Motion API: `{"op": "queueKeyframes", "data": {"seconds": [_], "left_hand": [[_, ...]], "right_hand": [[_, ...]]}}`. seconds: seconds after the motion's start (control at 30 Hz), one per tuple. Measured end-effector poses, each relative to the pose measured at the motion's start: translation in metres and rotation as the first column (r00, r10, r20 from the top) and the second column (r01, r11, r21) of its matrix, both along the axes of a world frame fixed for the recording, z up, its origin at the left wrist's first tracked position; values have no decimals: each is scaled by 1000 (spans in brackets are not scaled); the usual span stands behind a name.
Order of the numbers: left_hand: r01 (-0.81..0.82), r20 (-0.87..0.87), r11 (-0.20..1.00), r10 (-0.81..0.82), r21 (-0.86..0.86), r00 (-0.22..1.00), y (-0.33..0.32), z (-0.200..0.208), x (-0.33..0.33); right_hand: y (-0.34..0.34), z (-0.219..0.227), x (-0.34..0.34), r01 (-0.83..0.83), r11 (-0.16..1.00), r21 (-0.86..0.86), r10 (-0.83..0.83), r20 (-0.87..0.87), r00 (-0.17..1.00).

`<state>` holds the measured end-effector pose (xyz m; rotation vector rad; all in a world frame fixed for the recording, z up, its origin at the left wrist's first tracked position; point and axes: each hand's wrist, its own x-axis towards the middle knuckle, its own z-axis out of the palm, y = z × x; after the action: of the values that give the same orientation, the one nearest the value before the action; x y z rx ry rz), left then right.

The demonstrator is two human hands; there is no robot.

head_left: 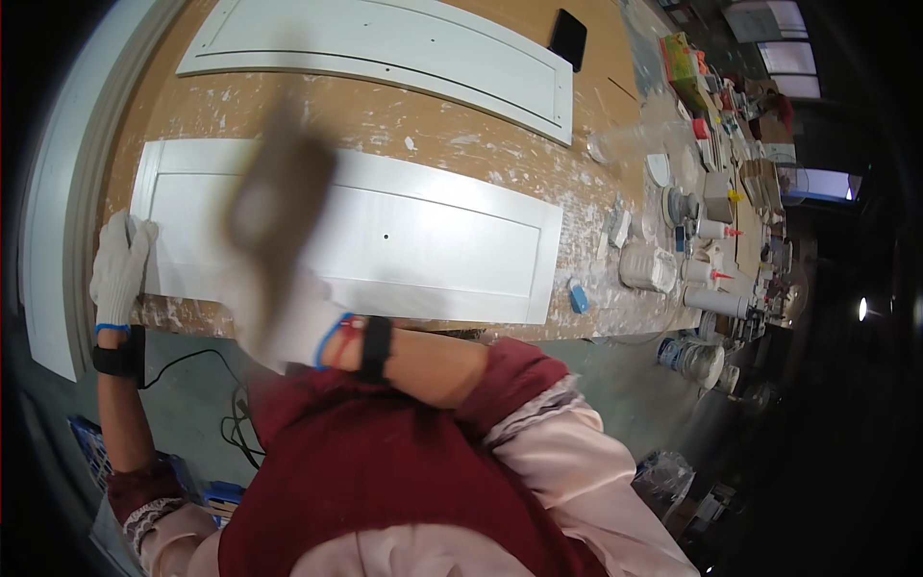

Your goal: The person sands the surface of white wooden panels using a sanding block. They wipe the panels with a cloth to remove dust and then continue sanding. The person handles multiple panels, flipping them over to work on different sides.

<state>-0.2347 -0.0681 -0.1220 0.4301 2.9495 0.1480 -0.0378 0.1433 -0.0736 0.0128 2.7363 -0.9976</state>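
Right gloved hand (279, 317) closed around brown tool (288, 192), too blurred to identify or to judge contact below. Left gloved hand (121, 262) at left end of near white panel (452, 255), flat on worktable (461, 141); grip cannot be told. Step, as judged: tool work over panel face. Next move calls for steady panel, controlled tool. Beyond: far white panel (461, 56).

2 white gloves (117, 267) — seemingly knitted; maroon garment (385, 471)
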Motion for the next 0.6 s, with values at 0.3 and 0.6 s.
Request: {"op": "queueKeyframes", "data": {"seconds": [0.3,0.6], "left_hand": [[7,22,999,-6,-47,1000,0,2,-2],[27,30,999,-26,-33,999,3,2,-2]], "right_hand": [[104,-1,144,252,903,348,-324,164,932],[185,17,265,570,551,609,-788,157,595]]}}
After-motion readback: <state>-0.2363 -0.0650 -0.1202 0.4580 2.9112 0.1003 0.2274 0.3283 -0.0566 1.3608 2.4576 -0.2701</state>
